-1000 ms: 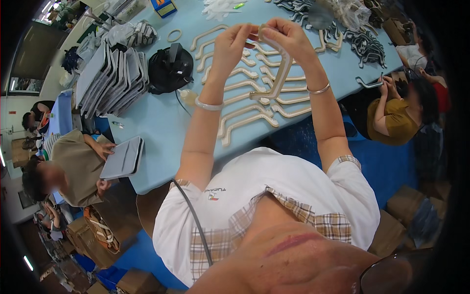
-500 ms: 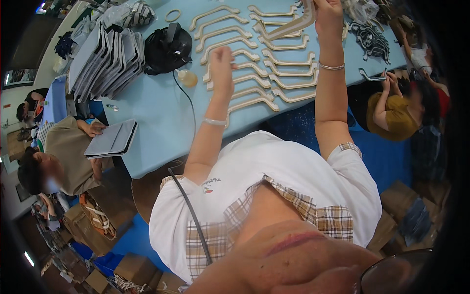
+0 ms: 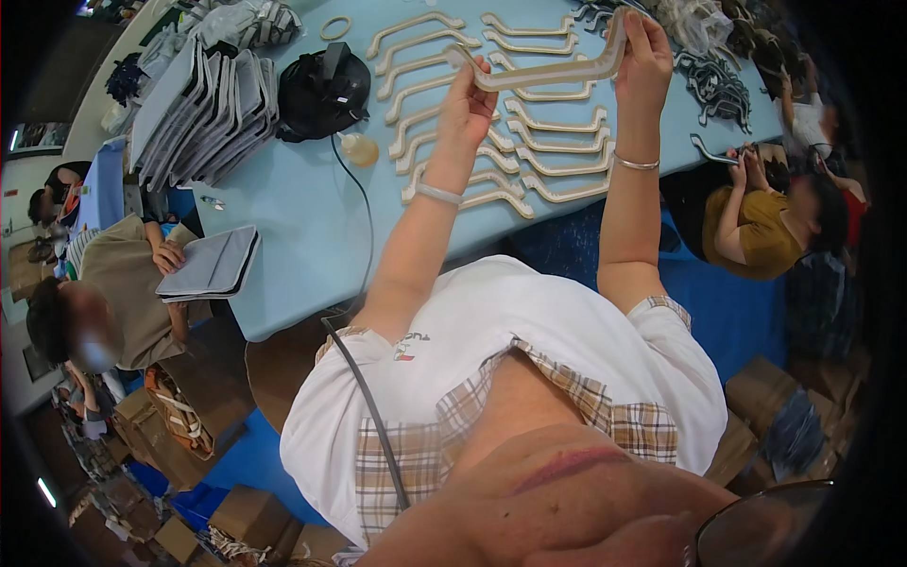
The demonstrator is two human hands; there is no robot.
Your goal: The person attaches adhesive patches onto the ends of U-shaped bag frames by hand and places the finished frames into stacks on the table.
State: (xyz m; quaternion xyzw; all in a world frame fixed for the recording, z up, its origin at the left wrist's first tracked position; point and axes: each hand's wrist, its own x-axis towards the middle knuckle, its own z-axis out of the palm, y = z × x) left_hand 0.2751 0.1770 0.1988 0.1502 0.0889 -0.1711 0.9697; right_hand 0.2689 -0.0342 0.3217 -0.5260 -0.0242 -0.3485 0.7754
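Note:
A beige, bent-ended handle point(image 3: 553, 77) is held up over the table between my two hands. My left hand point(image 3: 469, 111) pinches its left end between fingers and thumb. At its upturned right end, my right hand point(image 3: 645, 59) grips it with the fingers closed. Below lie two columns of similar beige handles on the light blue table: a left column handle point(image 3: 416, 25) and a right column handle point(image 3: 567, 194) show the shape. The held piece and my left hand hide parts of several of them.
Left of the handles stand a black device point(image 3: 326, 93) with a cable point(image 3: 368, 213), a small yellowish bottle point(image 3: 359, 149) and stacked grey panels point(image 3: 203, 118). A tape ring point(image 3: 335, 27) lies behind. Dark handles point(image 3: 715, 90) are heaped right. Co-workers sit at both sides.
My left hand has moved up and right and taken the handle's left end. My right hand has lowered slightly and shifted right, and the handle now hangs nearly level between both hands.

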